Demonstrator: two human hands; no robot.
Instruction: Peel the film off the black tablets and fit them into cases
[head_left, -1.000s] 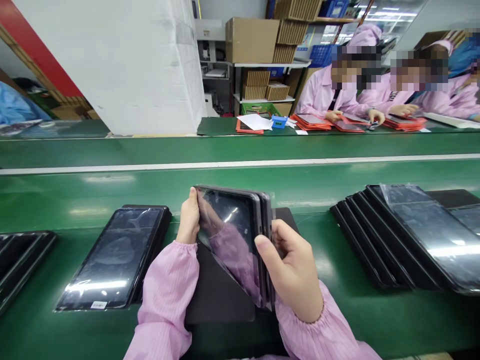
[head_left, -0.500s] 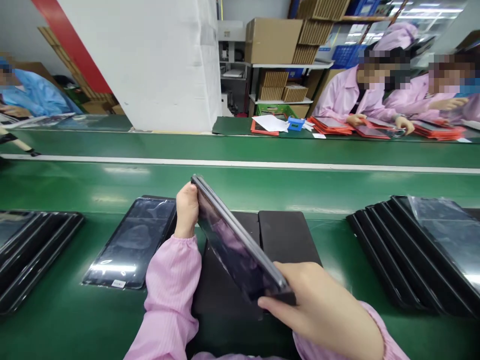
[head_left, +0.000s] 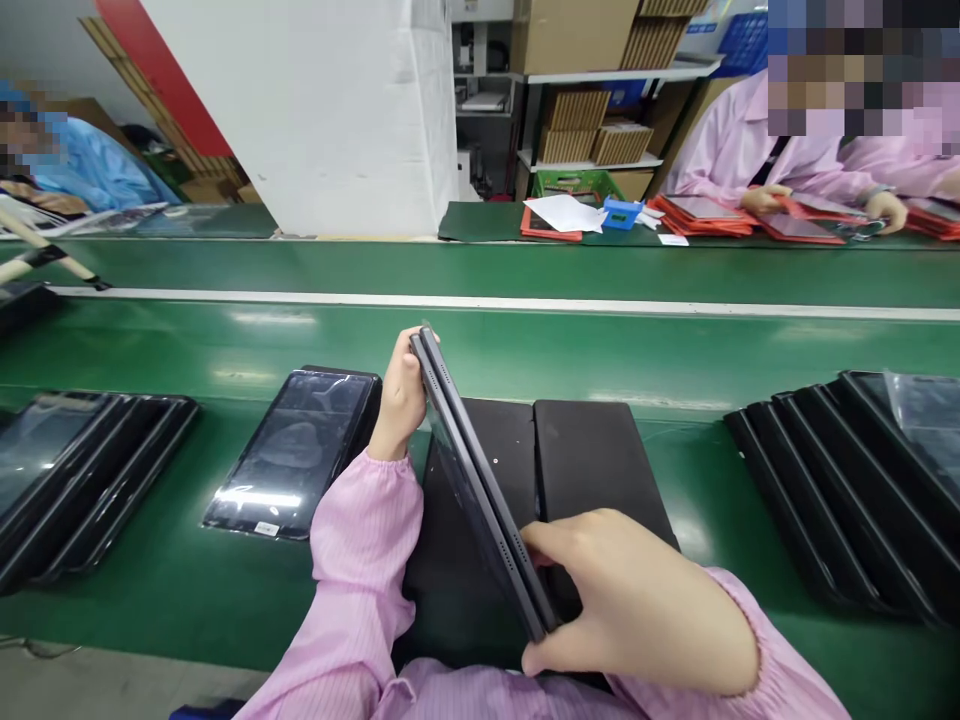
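Two tablets turned from screen-facing to edge-on (speaker holes showing) | your left hand grips far end | right hand pinches near end | edges now viewable

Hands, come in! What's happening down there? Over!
Left hand, right hand: both gripping. Two tablets together, held slanting. Black panels beneath; no obstruction seen.
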